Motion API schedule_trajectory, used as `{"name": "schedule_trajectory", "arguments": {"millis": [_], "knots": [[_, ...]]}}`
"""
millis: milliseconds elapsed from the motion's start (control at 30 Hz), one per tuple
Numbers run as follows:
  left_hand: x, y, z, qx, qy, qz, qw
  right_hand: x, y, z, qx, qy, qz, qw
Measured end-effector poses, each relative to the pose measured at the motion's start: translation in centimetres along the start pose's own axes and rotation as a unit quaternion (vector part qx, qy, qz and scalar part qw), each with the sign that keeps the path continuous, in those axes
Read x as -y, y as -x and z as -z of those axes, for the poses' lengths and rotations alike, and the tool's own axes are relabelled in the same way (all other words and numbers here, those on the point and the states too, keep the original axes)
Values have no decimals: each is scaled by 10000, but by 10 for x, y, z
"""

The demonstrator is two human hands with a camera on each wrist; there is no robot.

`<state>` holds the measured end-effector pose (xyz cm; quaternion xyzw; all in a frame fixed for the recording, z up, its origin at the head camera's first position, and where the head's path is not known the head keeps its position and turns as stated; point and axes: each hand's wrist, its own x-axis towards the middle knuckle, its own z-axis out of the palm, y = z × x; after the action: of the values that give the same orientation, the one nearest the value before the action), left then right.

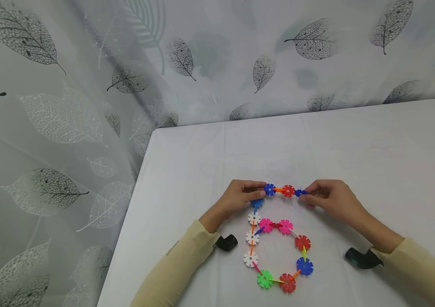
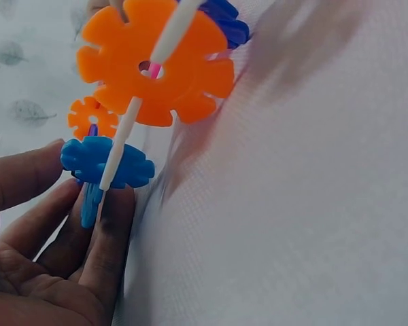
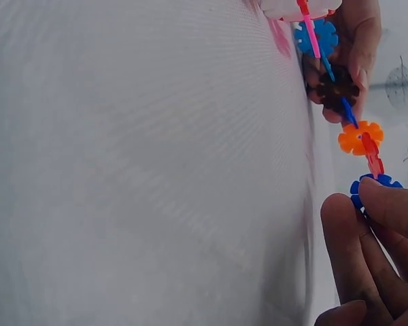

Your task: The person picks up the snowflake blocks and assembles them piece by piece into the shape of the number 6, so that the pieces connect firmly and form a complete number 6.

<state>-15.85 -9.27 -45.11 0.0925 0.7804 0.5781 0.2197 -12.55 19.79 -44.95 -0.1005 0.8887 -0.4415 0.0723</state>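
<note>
A chain of interlocking notched plastic discs lies on the table in a shape like a 6, with a lower ring and an upper arm. My left hand [image 1: 238, 197] grips the chain at its upper left corner, by a dark blue disc [image 1: 269, 189] and a lighter blue disc [image 1: 257, 203]. In the left wrist view, fingers and thumb surround the light blue disc [image 2: 109, 161]. Between the hands is a red disc [image 1: 288, 190]. With thumb and fingers my right hand [image 1: 330, 198] pinches the blue end disc [image 3: 387, 182], partly hidden by the fingertips.
White discs [image 1: 252, 238] form the chain's left side; a green disc [image 1: 265, 279] and a red disc [image 1: 287, 283] are at its bottom. Black wrist devices [image 1: 362, 258] hang below both sleeves. A leaf-patterned curtain [image 1: 210, 64] stands behind and left of the white table [image 1: 187, 162].
</note>
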Motion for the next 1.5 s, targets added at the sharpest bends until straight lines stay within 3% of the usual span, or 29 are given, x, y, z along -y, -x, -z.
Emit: {"name": "schedule_trajectory", "arguments": {"millis": [500, 767, 967, 1500], "knots": [[-1, -1, 1, 62, 40, 50, 10000, 4, 1, -1, -210, 254, 95, 9994], [0, -1, 1, 175, 183, 34, 9997, 11, -1, -3, -323, 803, 368, 9956], [0, -3, 1, 156, 47, 35, 9999, 10, -4, -5, -329, 1035, 528, 9927], [-1, -3, 1, 67, -333, 118, 9994, 9, -9, -8, -115, 795, 457, 9957]]}}
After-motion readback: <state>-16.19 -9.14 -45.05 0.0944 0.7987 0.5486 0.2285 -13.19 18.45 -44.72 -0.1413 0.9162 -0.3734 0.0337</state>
